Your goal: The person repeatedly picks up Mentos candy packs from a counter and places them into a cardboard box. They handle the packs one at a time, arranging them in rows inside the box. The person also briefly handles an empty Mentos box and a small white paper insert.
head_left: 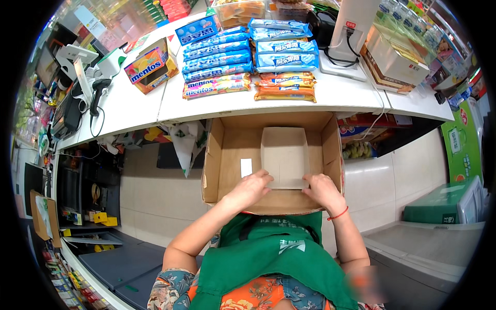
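A shallow, pale, see-through-looking box or tray (285, 157) lies inside an open cardboard carton (214, 162) in front of me. My left hand (254, 186) grips its near left corner with fingers and thumb. At the near right corner, my right hand (322, 189) has hold of it the same way; a red cord circles that wrist. Left of the tray, a small white rectangle (246, 167) shows on the carton floor. The carton's far side meets the front edge of a white counter (217, 106), and its near side is against my green apron (267, 248).
On the counter lie rows of blue candy packs (217, 58), blue wafer packs (287, 61), orange packs (286, 86) and Mentos rolls (216, 86). A Mentos display box (151, 66) and a handheld scanner (99, 95) stand left. A cable (378, 104) hangs at right.
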A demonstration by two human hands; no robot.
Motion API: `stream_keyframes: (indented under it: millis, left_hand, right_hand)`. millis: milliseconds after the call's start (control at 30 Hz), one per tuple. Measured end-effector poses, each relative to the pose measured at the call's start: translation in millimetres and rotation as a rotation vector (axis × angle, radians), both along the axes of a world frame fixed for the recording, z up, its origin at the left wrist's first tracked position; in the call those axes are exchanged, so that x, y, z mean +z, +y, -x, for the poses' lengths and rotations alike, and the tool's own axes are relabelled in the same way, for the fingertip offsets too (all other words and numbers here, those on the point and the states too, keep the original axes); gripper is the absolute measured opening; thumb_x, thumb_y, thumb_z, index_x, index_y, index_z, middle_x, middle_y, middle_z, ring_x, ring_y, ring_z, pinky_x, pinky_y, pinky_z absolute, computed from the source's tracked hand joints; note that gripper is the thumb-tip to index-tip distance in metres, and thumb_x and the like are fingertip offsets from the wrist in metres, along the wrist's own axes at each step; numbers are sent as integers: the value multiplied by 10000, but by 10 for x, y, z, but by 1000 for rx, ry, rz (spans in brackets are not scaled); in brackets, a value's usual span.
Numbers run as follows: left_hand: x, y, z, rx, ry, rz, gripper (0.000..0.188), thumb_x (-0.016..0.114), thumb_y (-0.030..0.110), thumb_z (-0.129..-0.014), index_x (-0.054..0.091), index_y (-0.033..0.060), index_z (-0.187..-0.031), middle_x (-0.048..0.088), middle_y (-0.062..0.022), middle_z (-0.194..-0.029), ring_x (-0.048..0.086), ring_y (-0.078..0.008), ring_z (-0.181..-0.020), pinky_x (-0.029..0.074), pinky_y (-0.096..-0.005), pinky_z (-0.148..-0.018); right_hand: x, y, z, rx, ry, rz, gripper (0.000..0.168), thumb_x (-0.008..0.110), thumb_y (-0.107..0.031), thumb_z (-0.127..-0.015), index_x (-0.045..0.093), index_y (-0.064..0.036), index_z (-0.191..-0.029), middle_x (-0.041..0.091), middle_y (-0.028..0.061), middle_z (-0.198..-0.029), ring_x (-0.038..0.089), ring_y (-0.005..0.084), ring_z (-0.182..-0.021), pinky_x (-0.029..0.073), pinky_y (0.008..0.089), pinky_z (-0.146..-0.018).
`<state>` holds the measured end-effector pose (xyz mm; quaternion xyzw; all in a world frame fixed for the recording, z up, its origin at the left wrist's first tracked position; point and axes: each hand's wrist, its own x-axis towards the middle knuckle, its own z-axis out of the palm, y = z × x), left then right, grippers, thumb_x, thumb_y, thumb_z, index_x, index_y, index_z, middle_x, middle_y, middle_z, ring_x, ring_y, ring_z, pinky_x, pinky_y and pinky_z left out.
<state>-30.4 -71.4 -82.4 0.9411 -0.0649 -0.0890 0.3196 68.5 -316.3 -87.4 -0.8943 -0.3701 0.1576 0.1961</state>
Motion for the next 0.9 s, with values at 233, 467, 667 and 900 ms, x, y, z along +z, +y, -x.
stream_keyframes:
  millis: [233, 467, 667, 900]
  left_hand:
    - [240, 110, -30, -45, -57, -27, 292, 668, 166, -893, 648, 35, -1153, 643, -148, -1138, 642, -367, -1004, 528, -442, -870]
    - [991, 398, -471, 63, -509, 69, 269, 690, 67, -874, 667, 38, -1139, 682, -142, -1026, 678, -298, -883, 554, -368, -767]
    - [1436, 567, -1018, 285, -735, 44, 245, 675, 63, -904, 656, 26, -1146, 701, -105, -1087, 651, -173, -781, 538, -294, -669]
    - [1347, 684, -1504, 371, -776, 13, 269, 716, 55, -859, 656, 21, -1119, 702, -119, -1056, 666, -225, -792, 542, -333, -715]
  right_hand:
    - [179, 18, 5, -20, -22, -4, 269, 730, -147, -786, 645, 7, -989, 674, 233, -794, 667, 397, -860, 534, 479, -801]
    - [711, 125, -231, -117, -47, -336, 202, 715, -116, -830, 676, -15, -1001, 699, 176, -860, 684, 365, -807, 552, 427, -720]
    - [1292, 433, -722, -300, -224, -675, 100, 675, -98, -894, 680, -20, -956, 692, 121, -797, 659, 197, -666, 515, 311, -629]
    - [1250, 798, -1470, -362, -267, -820, 224, 692, -132, -889, 660, -15, -1078, 717, 96, -993, 676, 168, -759, 540, 300, -673]
